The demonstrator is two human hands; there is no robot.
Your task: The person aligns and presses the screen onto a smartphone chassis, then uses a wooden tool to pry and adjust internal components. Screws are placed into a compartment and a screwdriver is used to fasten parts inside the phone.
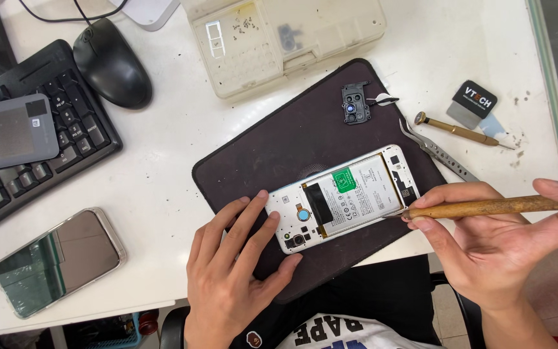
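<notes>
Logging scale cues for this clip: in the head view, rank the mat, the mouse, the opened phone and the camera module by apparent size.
Largest to smallest:
1. mat
2. opened phone
3. mouse, close to the phone in area, so this order is unsure
4. camera module

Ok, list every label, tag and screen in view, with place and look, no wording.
Battery label: inside the opened phone, white with a green square.
Phone screen: lower left on the table, dark, reflective, rounded corners.
Grey device: lying on the keyboard, flat rectangle, small dark label at a corner.
Black tag: upper right, black top over a grey blade.
</notes>
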